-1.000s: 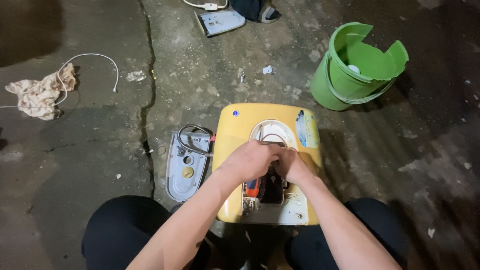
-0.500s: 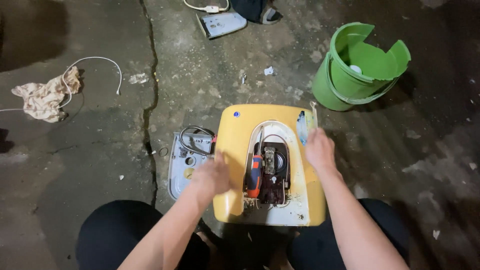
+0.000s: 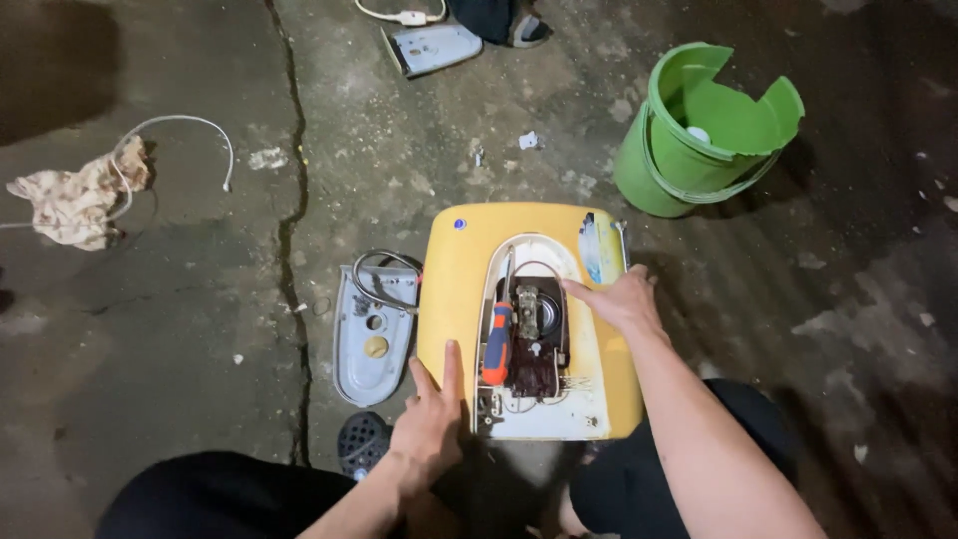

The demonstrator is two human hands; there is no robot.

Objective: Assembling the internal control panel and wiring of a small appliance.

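Note:
A yellow appliance casing (image 3: 459, 269) lies on the concrete floor between my knees, with a white inner panel (image 3: 599, 389) and an open dark cavity showing metal parts. A screwdriver with a red and blue handle (image 3: 496, 344) rests inside the cavity. My left hand (image 3: 429, 424) lies flat on the casing's near left edge, fingers apart, holding nothing. My right hand (image 3: 621, 299) rests on the white panel at the right, a finger pointing toward the cavity, also holding nothing.
A grey removed cover (image 3: 371, 334) with a coiled cable lies left of the casing. A broken green bucket (image 3: 699, 135) stands at the far right. A rag (image 3: 75, 200) with a white cord lies far left. Another grey cover (image 3: 429, 47) and a sandal sit at the top. A floor crack (image 3: 292, 215) runs down the left.
Both hands were together over the cavity a second ago. They have moved apart to the casing's left and right sides, leaving the screwdriver lying in the cavity.

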